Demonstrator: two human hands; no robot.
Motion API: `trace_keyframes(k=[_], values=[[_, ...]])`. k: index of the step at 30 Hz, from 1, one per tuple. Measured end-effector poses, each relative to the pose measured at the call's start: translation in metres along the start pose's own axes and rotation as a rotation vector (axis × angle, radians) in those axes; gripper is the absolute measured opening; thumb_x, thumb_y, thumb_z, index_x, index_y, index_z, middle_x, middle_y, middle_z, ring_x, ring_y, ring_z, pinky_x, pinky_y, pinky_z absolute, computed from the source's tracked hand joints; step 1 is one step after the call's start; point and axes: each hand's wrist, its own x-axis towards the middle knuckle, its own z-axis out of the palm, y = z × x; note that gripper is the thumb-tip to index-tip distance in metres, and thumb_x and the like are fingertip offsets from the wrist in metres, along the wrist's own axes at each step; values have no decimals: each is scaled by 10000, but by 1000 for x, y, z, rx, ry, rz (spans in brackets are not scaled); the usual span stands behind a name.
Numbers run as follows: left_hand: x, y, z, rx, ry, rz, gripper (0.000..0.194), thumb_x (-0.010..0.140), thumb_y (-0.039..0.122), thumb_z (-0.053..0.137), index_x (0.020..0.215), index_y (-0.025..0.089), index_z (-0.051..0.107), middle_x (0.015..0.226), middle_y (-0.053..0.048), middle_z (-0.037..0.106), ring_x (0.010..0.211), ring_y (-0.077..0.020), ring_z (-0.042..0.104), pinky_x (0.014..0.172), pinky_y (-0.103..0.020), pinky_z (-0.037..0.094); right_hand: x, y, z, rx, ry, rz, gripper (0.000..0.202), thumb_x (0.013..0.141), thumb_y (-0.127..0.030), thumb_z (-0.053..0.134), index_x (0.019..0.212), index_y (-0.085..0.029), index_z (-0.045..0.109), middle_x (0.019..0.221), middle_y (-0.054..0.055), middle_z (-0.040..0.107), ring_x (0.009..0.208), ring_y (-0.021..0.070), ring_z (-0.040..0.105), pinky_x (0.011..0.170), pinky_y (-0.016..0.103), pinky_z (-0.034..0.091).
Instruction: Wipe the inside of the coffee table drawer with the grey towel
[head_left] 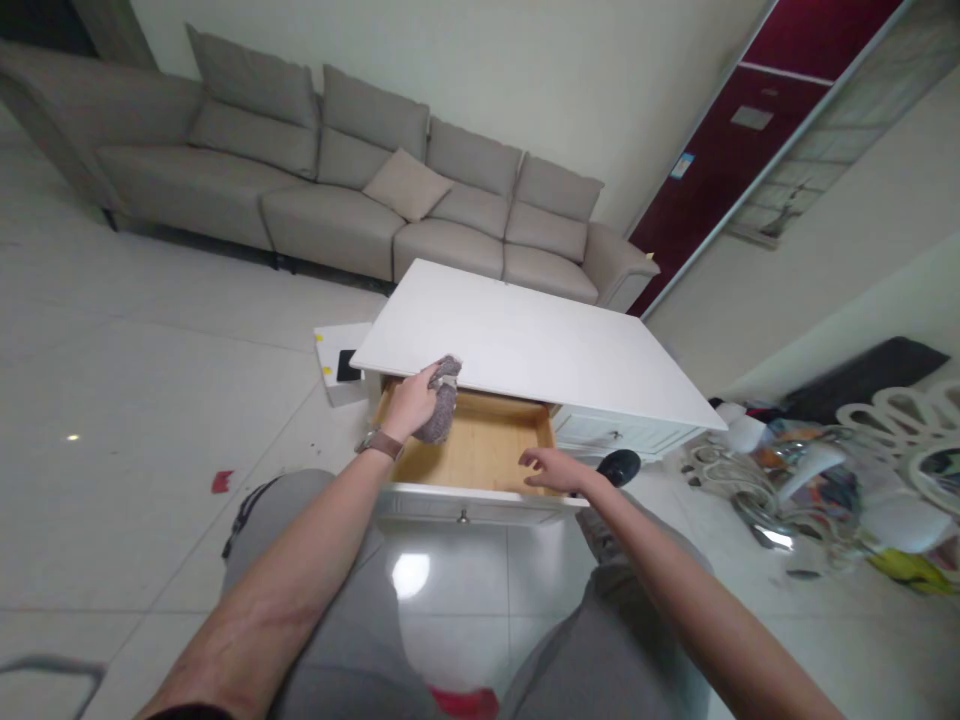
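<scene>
My left hand (415, 401) is closed around a greyish-purple cloth (441, 408), which hangs over the back left part of a pulled-out drawer (491, 445). The drawer has a bare light-wood inside and a white front with a small round knob. It belongs to a low white coffee table (517, 340). Over the drawer's right side is my right hand (547, 468), fingers apart and slightly curled, with nothing in it. Whether those fingers touch the drawer's side, I cannot tell. A watch with a brown strap (381, 442) is on my left wrist.
A long grey sofa (330, 205) stands behind the table. Left of the table is a white box (341, 385) with a dark panel. A black round object (619, 467) is by the table's right front. Ornate white fixtures and mixed items (810, 480) lie on the floor at right.
</scene>
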Motion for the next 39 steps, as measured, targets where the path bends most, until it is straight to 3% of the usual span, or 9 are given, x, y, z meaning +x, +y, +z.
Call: trace_keyframes(k=[6, 11, 14, 17, 20, 23, 26, 32, 39], values=[[24, -36, 47, -212, -94, -24, 518, 882, 303, 553, 1380, 166, 580, 1382, -118, 652, 1282, -282, 585, 1144, -411, 402, 34, -5, 60, -256, -285, -17, 611, 794, -391, 775, 1353, -187, 635, 1294, 155, 697, 1174, 295, 669, 969, 384, 517], [12, -73, 92, 325, -167, -238, 796, 830, 240, 588, 1551, 81, 291, 1482, -262, 482, 1360, -351, 513, 1113, -452, 416, 31, -45, 69, -440, -349, -41, 480, 832, -283, 721, 1295, -167, 669, 1234, 200, 711, 1126, 343, 697, 886, 435, 569], [-5, -78, 131, 515, -433, -184, 884, 759, 292, 673, 1559, 139, 328, 1600, -262, 325, 1468, -414, 357, 1167, -554, 331, 30, -61, 68, -442, -334, -33, 408, 867, -133, 627, 1270, -129, 686, 1226, 218, 710, 1131, 331, 698, 890, 425, 576], [-15, -78, 172, 586, -754, -144, 1084, 647, 460, 787, 1602, 305, 297, 1715, -165, 92, 1530, -531, 45, 1127, -790, 145, 30, -64, 72, -440, -313, 1, 374, 915, -52, 510, 1229, -95, 709, 1232, 245, 700, 1140, 328, 696, 889, 439, 578], [-11, -85, 198, 657, -798, -154, 1231, 571, 573, 820, 1624, 387, 209, 1730, -96, -22, 1505, -555, -143, 1051, -876, 9, 31, -63, 77, -418, -291, 7, 393, 940, -42, 455, 1237, -101, 707, 1231, 246, 702, 1132, 333, 700, 869, 464, 583], [3, -103, 198, 665, -765, -140, 1220, 590, 627, 789, 1622, 425, 171, 1731, -49, -42, 1509, -526, -178, 1047, -873, -40, 32, -62, 80, -392, -273, 14, 410, 939, -43, 444, 1249, -114, 703, 1215, 235, 711, 1133, 329, 700, 865, 480, 588], [17, -131, 175, 677, -731, -179, 1205, 599, 628, 778, 1621, 431, 171, 1732, -39, 4, 1524, -515, -139, 1067, -861, -20, 32, -61, 82, -379, -263, 24, 428, 925, -39, 443, 1245, -140, 708, 1205, 223, 718, 1126, 326, 703, 869, 509, 595], [29, -184, 119, 753, -608, -261, 1313, 603, 771, 704, 1648, 201, 150, 1716, -176, 44, 1567, -423, -29, 1233, -602, 85, 35, -62, 89, -321, -275, 63, 370, 924, -127, 539, 1252, -112, 707, 1217, 218, 717, 1139, 360, 691, 892, 538, 588], [32, -188, 126, 790, -606, -282, 1405, 554, 884, 658, 1649, 175, 134, 1714, -195, 28, 1563, -430, -66, 1242, -578, 38, 36, -71, 87, -269, -275, 122, 374, 913, -49, 506, 1209, -108, 726, 1196, 243, 716, 1110, 355, 706, 862, 551, 591]])
